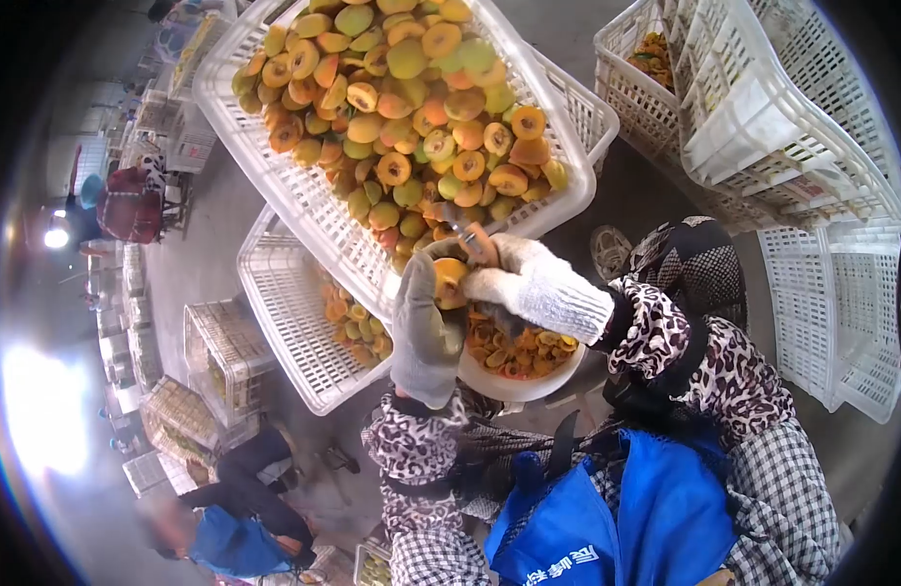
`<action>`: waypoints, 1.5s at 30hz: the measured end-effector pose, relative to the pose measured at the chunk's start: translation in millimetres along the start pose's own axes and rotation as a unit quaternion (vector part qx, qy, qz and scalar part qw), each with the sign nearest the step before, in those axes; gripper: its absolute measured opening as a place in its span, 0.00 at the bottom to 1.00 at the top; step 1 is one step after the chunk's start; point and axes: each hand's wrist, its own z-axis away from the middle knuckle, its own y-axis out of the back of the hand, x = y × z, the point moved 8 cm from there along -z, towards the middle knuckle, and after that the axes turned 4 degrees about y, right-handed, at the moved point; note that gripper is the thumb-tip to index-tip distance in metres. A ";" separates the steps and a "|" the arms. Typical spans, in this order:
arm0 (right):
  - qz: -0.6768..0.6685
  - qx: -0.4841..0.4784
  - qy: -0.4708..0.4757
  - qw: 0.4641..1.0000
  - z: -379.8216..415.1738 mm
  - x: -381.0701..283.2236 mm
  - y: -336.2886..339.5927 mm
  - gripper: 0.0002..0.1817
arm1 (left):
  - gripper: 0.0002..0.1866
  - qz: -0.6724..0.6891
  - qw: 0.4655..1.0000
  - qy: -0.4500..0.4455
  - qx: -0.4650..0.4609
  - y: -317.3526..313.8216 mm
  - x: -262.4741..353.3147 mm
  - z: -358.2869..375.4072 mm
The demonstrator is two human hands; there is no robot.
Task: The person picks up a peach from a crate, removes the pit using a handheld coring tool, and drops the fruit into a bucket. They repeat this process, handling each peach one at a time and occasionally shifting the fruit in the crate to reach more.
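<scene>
Gloved left fingers [417, 293] hold a partly hidden cut fruit [450, 281]; right fingers [512, 256] grip an orange-handled tool [479, 244], tip blurred.

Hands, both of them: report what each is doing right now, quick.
Left hand: closed around a cut fruit.
Right hand: closed on an orange-handled tool, right beside the fruit.

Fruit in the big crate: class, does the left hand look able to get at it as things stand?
Probably yes: the crate is open-topped and its fruit lies near the left hand. The fruit half it holds may hinder picking.
</scene>
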 end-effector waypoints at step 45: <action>0.172 -0.136 -0.011 0.976 15.5 40.6 -34.0 0.13 | 0.28 -0.061 0.947 -0.235 0.211 19.8 19.7 13.8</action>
